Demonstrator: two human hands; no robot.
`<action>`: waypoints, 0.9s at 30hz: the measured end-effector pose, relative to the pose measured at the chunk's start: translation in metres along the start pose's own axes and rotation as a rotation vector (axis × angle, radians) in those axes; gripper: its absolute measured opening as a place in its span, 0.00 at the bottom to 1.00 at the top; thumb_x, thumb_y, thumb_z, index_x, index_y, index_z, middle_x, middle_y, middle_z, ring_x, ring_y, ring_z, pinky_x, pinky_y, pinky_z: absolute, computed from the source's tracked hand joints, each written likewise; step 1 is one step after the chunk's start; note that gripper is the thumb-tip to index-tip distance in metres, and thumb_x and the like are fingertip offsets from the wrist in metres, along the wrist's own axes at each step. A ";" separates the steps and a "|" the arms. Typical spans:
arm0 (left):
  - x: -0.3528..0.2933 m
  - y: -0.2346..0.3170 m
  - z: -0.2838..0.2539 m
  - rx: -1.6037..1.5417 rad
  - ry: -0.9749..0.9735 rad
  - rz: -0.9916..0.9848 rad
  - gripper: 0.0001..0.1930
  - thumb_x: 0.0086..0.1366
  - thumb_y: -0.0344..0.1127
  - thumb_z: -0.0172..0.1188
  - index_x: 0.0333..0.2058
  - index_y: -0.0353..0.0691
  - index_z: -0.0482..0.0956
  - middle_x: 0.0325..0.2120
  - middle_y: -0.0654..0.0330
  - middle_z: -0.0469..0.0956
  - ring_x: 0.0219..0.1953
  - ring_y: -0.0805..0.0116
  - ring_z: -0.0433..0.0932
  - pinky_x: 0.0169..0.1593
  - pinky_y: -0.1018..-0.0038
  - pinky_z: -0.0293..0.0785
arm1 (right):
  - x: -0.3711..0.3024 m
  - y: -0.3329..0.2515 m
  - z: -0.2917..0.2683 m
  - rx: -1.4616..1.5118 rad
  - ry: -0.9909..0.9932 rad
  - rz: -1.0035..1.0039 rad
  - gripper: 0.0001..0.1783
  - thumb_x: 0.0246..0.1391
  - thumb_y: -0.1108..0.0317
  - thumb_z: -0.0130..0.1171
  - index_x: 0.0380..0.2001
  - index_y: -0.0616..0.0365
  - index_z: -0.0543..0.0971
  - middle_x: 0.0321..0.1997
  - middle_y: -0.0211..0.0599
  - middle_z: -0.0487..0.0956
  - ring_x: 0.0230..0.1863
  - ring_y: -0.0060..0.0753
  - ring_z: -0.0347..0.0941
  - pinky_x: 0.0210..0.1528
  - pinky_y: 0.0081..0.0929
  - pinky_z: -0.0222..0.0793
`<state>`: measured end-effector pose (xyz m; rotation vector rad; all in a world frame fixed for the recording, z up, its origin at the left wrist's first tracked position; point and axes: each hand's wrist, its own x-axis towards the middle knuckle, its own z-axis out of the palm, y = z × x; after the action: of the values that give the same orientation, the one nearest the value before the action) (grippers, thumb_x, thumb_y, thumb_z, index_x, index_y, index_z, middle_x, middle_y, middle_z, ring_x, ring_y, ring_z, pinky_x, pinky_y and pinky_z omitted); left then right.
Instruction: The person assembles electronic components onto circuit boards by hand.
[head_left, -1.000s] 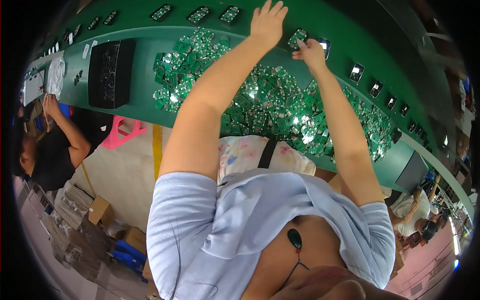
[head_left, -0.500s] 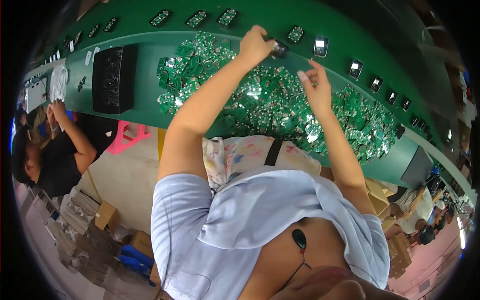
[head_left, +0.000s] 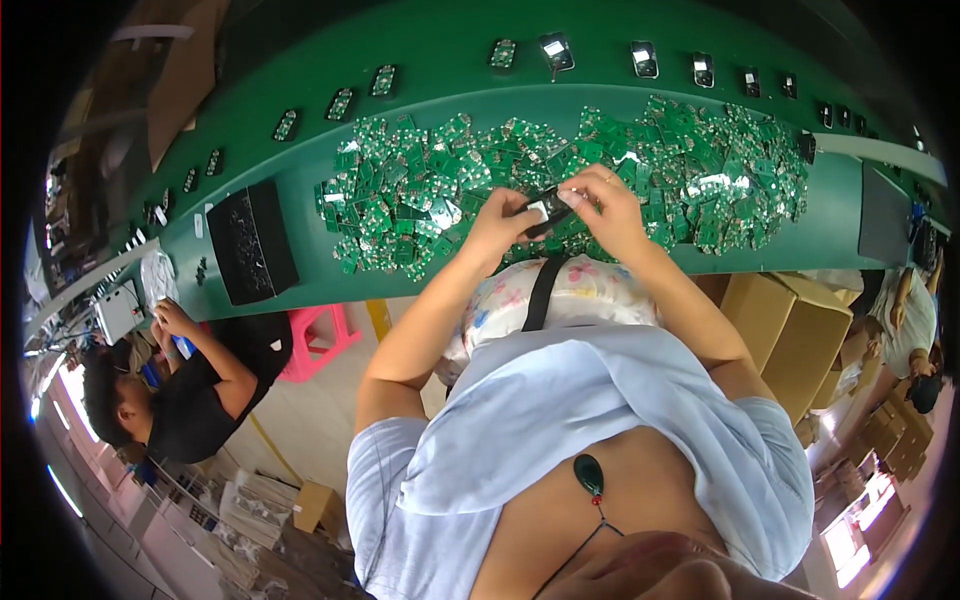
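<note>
My left hand (head_left: 503, 222) and my right hand (head_left: 603, 207) meet close to my body over the green bench (head_left: 300, 180). Between them they hold a small black casing (head_left: 540, 210) with a pale face. My left fingers grip its left end, my right fingertips pinch its right end. Under and behind both hands lies a wide heap of small green circuit boards (head_left: 420, 190). Beyond the heap, a row of small dark units (head_left: 555, 50) stands along the far part of the bench.
A black tray (head_left: 252, 242) lies on the bench at the left. A pink stool (head_left: 315, 340) stands below it. A person in black (head_left: 185, 390) works at the lower left, another person (head_left: 905, 320) at the right. Cardboard boxes (head_left: 790, 335) stand to my right.
Both hands came back from the far row of units toward my body. They now hold the small black casing together over the near edge of the board heap.
</note>
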<state>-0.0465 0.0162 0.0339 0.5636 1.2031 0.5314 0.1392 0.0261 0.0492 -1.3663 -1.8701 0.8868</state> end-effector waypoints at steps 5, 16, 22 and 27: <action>-0.009 -0.014 0.008 -0.131 0.081 0.038 0.12 0.57 0.28 0.56 0.38 0.31 0.65 0.32 0.55 0.73 0.29 0.67 0.77 0.31 0.77 0.76 | 0.005 0.073 -0.015 -0.376 0.185 0.070 0.11 0.45 0.66 0.59 0.34 0.54 0.76 0.35 0.33 0.72 0.36 0.33 0.71 0.36 0.30 0.68; -0.019 0.007 0.019 -0.024 0.027 0.137 0.07 0.61 0.29 0.49 0.35 0.33 0.64 0.32 0.51 0.75 0.31 0.64 0.79 0.34 0.73 0.76 | 0.020 0.112 -0.020 -0.775 -0.106 0.008 0.11 0.44 0.70 0.57 0.34 0.59 0.74 0.40 0.36 0.71 0.43 0.40 0.67 0.43 0.35 0.67; -0.027 0.023 0.033 -0.155 0.073 0.237 0.09 0.62 0.28 0.47 0.40 0.31 0.63 0.34 0.50 0.74 0.32 0.59 0.79 0.36 0.71 0.79 | 0.006 0.050 -0.038 -0.057 0.287 0.169 0.07 0.50 0.73 0.54 0.34 0.62 0.74 0.32 0.34 0.73 0.32 0.28 0.69 0.32 0.24 0.67; -0.029 0.024 0.040 -0.217 0.083 0.257 0.09 0.61 0.26 0.48 0.38 0.29 0.63 0.31 0.50 0.74 0.27 0.62 0.79 0.27 0.76 0.78 | -0.020 -0.044 -0.047 0.715 0.263 0.288 0.08 0.54 0.74 0.53 0.39 0.60 0.70 0.30 0.28 0.71 0.27 0.15 0.66 0.26 0.13 0.62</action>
<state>-0.0182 0.0107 0.0804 0.5162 1.1393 0.8996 0.1599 0.0041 0.1094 -1.2178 -1.0121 1.2871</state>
